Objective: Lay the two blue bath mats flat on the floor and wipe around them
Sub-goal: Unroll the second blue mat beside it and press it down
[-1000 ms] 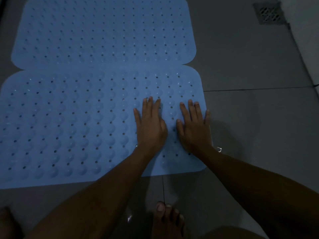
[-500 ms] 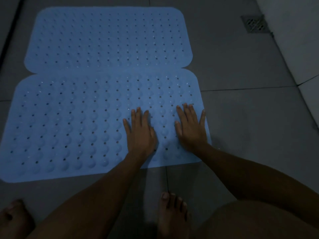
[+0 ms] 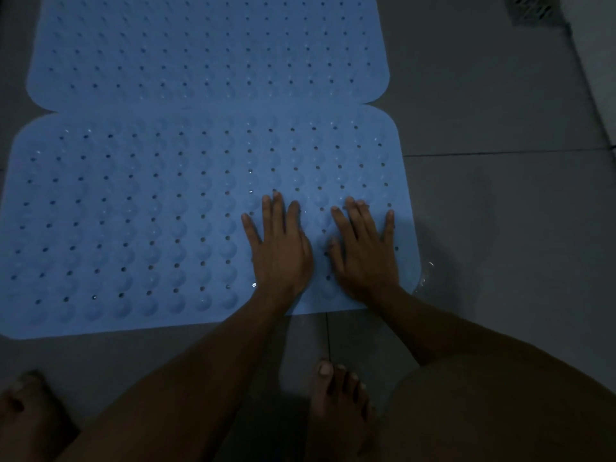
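Observation:
Two blue bath mats with rows of small holes and bumps lie flat on the grey tiled floor, long edges touching. The far mat (image 3: pixel 206 51) fills the top of the view. The near mat (image 3: pixel 133 221) lies in front of my feet. My left hand (image 3: pixel 280 248) presses palm down on the near mat's right part, fingers spread. My right hand (image 3: pixel 365 251) lies flat beside it, close to the mat's right edge. Neither hand holds anything.
My bare feet (image 3: pixel 336 408) stand on the floor just in front of the near mat. A floor drain grate (image 3: pixel 530 8) sits at the top right. A pale wall or ledge (image 3: pixel 600 71) runs along the right edge. Wet glints (image 3: pixel 430 265) show beside the mat's right corner.
Both hands stayed flat on the near mat's right part, sliding slightly toward me and back. The view shifted a little.

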